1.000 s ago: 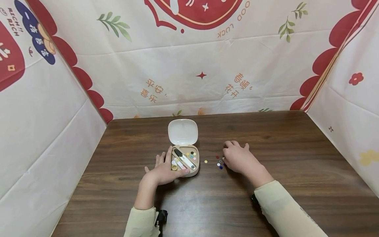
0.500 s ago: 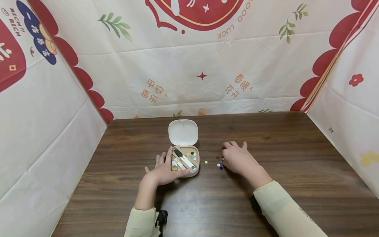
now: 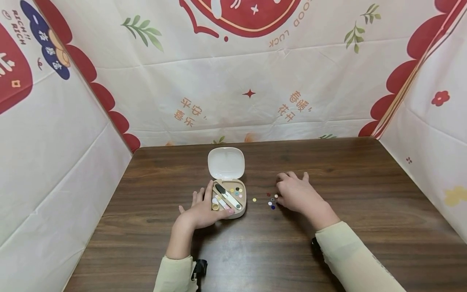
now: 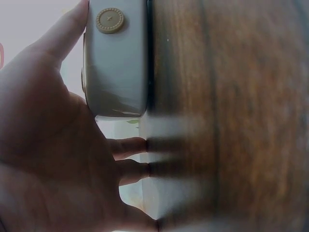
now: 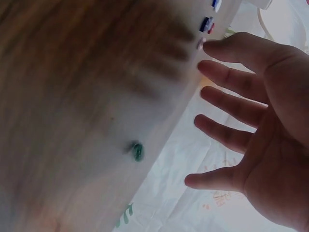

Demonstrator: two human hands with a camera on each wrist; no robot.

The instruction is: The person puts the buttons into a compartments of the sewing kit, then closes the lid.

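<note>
An open sewing kit box [image 3: 238, 214] stands on the table, its white lid [image 3: 226, 163] tipped back. Against its left and near sides rests my left hand [image 3: 200, 211], thumb and index finger stretched along the rim. Inside are a seam ripper-like black-and-white tool [image 3: 228, 196], a gold thimble-like ring [image 3: 215, 207] and several small buttons [image 3: 236, 194]. My right hand [image 3: 297, 194] is over the table to the right, fingers apart and holding nothing visible. Its thumb tip is at a pale button [image 5: 201, 43]. More loose buttons [image 3: 270, 203] lie beside it.
A lone yellow button [image 3: 254, 200] lies between box and pile. A green button [image 5: 137, 151] shows on the table in the right wrist view. The wooden table [image 3: 233, 251] is bordered by printed white cloth [image 3: 211, 81] at the back and sides.
My right hand has shifted slightly to the right, uncovering more of a pale button by its thumb. The left hand and the box have stayed in place.
</note>
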